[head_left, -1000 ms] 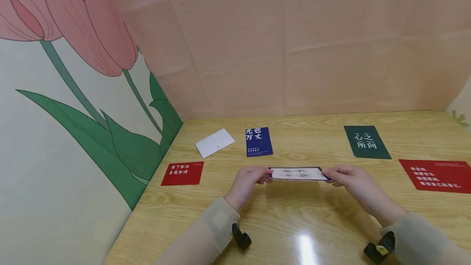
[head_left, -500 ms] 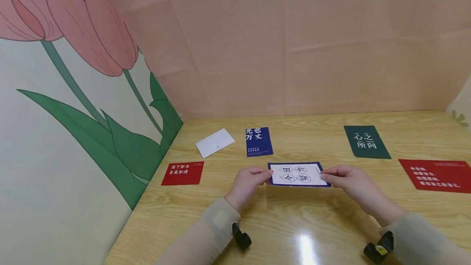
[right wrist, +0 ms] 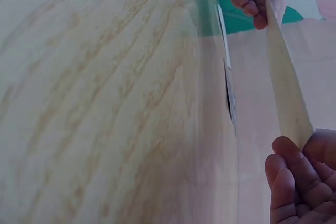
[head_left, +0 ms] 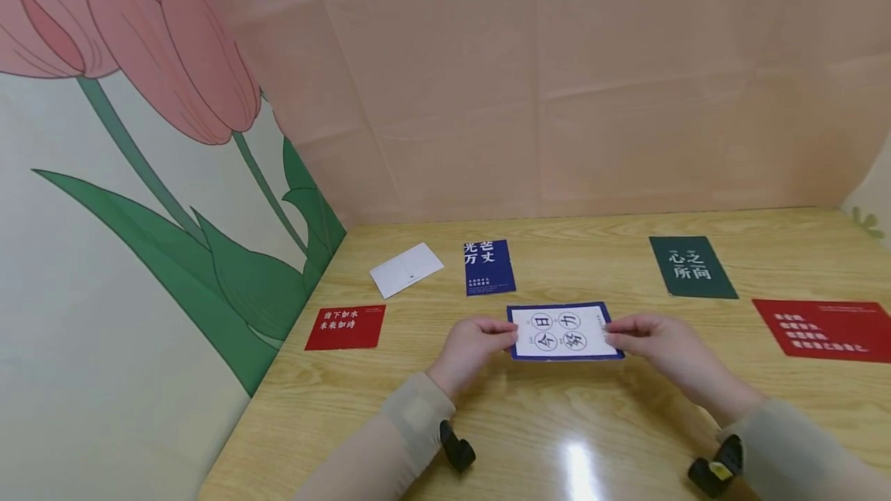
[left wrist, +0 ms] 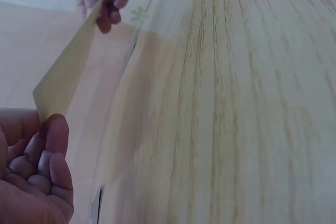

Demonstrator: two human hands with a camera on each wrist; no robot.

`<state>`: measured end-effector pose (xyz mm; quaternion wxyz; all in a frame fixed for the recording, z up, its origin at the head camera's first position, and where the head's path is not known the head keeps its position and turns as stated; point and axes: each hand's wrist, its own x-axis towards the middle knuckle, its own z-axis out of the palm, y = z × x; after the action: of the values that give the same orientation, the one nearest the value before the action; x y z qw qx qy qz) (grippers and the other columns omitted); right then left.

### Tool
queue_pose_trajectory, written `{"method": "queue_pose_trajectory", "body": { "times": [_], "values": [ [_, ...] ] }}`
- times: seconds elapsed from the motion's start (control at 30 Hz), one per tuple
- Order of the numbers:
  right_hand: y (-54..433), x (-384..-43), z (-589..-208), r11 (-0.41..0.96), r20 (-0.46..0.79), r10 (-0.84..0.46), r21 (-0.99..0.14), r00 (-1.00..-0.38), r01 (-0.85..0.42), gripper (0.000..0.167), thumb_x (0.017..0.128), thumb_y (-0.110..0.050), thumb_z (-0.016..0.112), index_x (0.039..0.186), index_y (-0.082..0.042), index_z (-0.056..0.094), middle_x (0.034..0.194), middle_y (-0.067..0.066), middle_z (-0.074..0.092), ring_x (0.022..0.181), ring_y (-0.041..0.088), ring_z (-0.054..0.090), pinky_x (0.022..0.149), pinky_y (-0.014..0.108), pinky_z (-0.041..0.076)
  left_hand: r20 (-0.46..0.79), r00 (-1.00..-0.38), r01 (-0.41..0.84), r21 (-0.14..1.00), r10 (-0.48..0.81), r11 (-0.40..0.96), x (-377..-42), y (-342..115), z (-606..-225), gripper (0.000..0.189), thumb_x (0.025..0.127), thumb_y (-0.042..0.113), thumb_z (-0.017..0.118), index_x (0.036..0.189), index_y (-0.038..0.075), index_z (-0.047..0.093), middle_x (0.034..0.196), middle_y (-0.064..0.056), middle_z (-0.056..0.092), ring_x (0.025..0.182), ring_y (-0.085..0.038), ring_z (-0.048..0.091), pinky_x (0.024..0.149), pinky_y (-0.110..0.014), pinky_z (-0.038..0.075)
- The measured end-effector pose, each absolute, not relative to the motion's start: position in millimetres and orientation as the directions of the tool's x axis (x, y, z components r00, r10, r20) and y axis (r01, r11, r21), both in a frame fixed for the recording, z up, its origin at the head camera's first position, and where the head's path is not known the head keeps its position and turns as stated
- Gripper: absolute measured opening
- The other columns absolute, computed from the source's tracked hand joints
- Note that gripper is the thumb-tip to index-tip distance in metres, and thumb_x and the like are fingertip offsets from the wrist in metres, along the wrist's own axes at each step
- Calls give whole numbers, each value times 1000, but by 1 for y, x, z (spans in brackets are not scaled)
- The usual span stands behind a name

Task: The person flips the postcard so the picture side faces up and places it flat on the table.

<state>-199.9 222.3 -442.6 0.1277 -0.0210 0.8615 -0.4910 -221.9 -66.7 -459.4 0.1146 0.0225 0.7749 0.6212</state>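
Note:
Between my two hands is a white card with a blue border point(head_left: 562, 331), printed with circled dark characters turned sideways. My left hand point(head_left: 472, 350) pinches its left short edge, thumb on the printed face. The opposite short edge is pinched by my right hand point(head_left: 668, 346). Both wrist views show the plain back of the card point(left wrist: 71, 66) raised above the table, with the fingers point(right wrist: 299, 169) curled behind it. Its printed face is tilted up toward the head camera.
On the wooden table point(head_left: 557, 424) lie a red card point(head_left: 346, 328) and a white card point(head_left: 407, 270) at left, a blue card point(head_left: 490, 267) at the back, and a green card point(head_left: 693, 267) and larger red card point(head_left: 824, 329) at right. A pink backdrop point(head_left: 557, 83) stands behind.
The held card has tipped from nearly edge-on to showing its printed face more fully, its lower edge dropping in view. Both hands keep their grip and barely shift.

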Motion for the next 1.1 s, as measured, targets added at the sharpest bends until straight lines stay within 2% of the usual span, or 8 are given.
{"method": "queue_pose_trajectory", "body": {
  "times": [0.23,0.47,0.63,0.8,1.1],
  "values": [
    [220,-200,-448,548,-222,-182,-832,-958,88,40,91,-32,67,122,-7,65,124,14,61,105,24,56,88,47,45,-162,-970,-83,922,181,379,-222,-66,-461,7,85,19,74,92,18,75,87,6,69,85,-11,59,83,-34,43],
    [218,-200,-452,611,-221,-191,-789,-957,60,36,88,-24,70,120,-8,67,113,11,66,96,22,58,81,42,48,-150,-972,-40,861,179,507,-223,-64,-464,4,85,18,74,88,20,74,90,11,67,83,-10,56,79,-31,45],
    [216,-200,-457,642,-213,-195,-766,-957,39,41,87,-23,71,125,-8,64,103,7,65,88,22,54,72,34,45,-159,-971,-41,846,178,532,-223,-63,-464,5,85,17,74,89,19,73,87,10,66,80,-9,56,77,-30,46],
    [214,-201,-459,665,-225,-198,-746,-954,38,49,87,-23,71,132,-7,58,100,6,63,87,23,52,69,33,43,-178,-966,-48,834,185,549,-224,-64,-466,10,84,17,75,93,19,72,82,8,64,76,-11,57,72,-28,47],
    [212,-200,-456,682,-258,-216,-730,-942,44,55,86,-23,73,135,-4,55,103,9,60,90,24,52,72,33,42,-193,-954,-7,778,228,628,-223,-64,-468,31,82,20,78,112,16,71,88,8,62,81,-10,55,77,-28,46]
  ]
}}
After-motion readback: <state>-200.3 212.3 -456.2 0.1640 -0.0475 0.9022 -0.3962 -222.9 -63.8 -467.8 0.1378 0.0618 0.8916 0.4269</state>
